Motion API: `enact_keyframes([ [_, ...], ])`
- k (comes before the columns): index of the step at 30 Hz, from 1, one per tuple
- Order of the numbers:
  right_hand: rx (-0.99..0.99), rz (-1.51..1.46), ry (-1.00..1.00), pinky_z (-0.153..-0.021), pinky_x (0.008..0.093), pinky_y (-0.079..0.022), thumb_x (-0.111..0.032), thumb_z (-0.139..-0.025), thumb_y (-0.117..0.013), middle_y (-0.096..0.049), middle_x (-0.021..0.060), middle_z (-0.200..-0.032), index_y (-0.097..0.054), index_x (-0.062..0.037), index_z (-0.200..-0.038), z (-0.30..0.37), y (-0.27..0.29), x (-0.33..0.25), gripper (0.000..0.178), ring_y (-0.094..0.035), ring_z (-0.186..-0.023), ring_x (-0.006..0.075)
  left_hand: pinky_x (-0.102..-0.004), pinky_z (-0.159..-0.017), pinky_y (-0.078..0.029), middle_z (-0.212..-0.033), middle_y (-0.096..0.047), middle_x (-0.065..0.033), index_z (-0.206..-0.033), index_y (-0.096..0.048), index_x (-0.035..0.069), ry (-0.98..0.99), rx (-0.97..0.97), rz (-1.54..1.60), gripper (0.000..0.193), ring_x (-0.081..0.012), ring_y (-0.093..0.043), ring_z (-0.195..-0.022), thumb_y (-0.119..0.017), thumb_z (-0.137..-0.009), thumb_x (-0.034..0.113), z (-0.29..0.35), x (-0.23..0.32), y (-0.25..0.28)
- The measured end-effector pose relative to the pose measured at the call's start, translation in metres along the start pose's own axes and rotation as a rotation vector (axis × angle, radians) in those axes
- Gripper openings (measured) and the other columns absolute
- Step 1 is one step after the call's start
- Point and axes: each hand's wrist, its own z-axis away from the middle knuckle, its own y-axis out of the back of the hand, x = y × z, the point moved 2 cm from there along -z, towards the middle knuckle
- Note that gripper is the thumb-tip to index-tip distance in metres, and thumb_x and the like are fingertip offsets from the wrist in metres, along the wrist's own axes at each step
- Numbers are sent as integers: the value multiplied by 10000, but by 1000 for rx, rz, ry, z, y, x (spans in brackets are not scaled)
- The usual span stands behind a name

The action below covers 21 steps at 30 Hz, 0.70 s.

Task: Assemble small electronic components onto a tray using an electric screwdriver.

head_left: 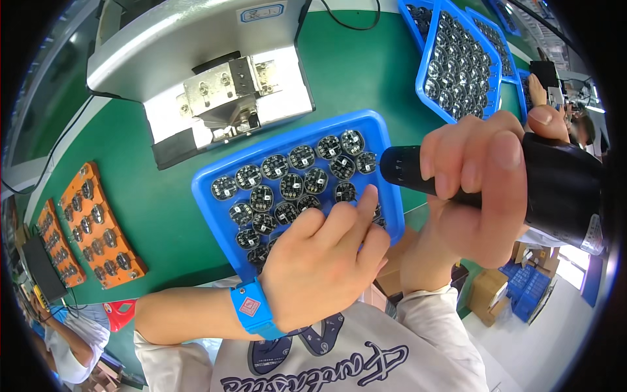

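Observation:
My right hand (pixel 483 183) is wrapped round a black handheld power tool (pixel 562 183), shaped like an electric screwdriver. Its narrower nose (pixel 401 166) points left, over the right rim of a blue plastic tray (pixel 209 196); no bit shows. Inside the tray lie rows of small round black circuit modules (pixel 290 186) with clear rims. Over the tray's near right part is my left hand (pixel 326 261), palm down, a blue wrist strap (pixel 253 308) on its wrist. Its index finger stretches toward the modules, the thumb apart from it. The other fingertips and the modules beneath are hidden.
Behind the tray stands a grey metal machine (pixel 202 59) with a clamp-like fixture (pixel 225 91). Two orange boards (pixel 98 225) with round parts lie at left. More filled blue trays (pixel 457 62) overlap at far right. Cardboard boxes (pixel 486 294) sit on the floor; other people work nearby.

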Motion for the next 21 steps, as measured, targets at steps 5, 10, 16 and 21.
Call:
enact_keyframes([
  [5, -92, -206, -2, -502, 360, -444, -69, -998, -499, -457, 57, -690, -446, -36, -1371, -2, -10, -6, 379, -454, -489, 159, -351, -705, -413, -1400, -679, -136, -936, -606, 111, 15, -8, 5, 407, -213, -562, -903, -826, -664, 320, 1, 0, -3],
  [10, -83, -32, 60, -512, 356, -444, -60, -1004, -509, -458, 51, -702, -472, -42, -1356, -6, 3, 1, 355, -454, -500, 154, -354, -714, -418, -1401, -678, -137, -942, -613, 109, 15, -3, 0, 409, -215, -565, -908, -827, -662, 317, 1, -1, -3],
  [16, 17, -183, -20, -531, 352, -443, -40, -1009, -504, -462, 40, -725, -486, -65, -1369, -6, 1, 7, 362, -458, -520, 151, -359, -730, -425, -1401, -672, -143, -937, -611, 104, 24, -8, -31, 415, -219, -567, -923, -833, -655, 312, -1, -5, -6],
  [21, 88, -171, -40, -538, 353, -446, -35, -1010, -499, -466, 42, -733, -479, -74, -1392, -3, -5, 5, 384, -464, -531, 154, -356, -738, -425, -1395, -671, -154, -932, -609, 102, 11, -20, -37, 413, -220, -566, -930, -834, -654, 307, -6, -8, -7],
])
